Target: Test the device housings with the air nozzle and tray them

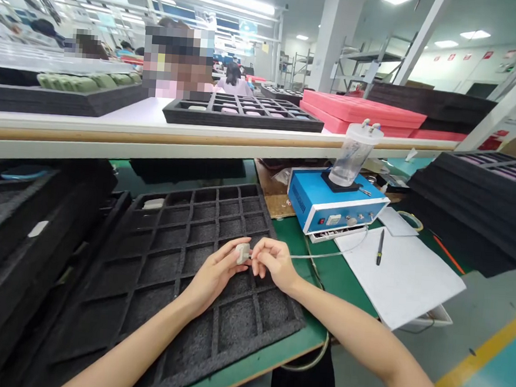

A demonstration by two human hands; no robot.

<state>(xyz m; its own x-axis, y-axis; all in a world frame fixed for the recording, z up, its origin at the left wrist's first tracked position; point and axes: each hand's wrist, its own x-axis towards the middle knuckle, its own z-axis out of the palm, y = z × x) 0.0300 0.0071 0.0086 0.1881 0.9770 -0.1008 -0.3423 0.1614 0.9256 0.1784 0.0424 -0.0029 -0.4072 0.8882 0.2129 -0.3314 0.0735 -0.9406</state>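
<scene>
Pale device [242, 254]; thin translucent tube [315, 256]

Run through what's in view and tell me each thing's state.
Small pale piece: held by left hand
Thin clear tube: pinched in right hand
Blue machine: upright, power state unclear
Clear canister: standing atop the machine
Pen: lying on white sheet
Red foam: stacked

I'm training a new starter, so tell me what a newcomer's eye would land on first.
Probably the bright blue box to the right of the hands, with a clear cylinder on top. Next, over the black compartment tray, the left hand holds a small pale piece while the right hand pinches a thin tube beside it. Pink foam slabs stand out on the raised shelf behind.
</scene>
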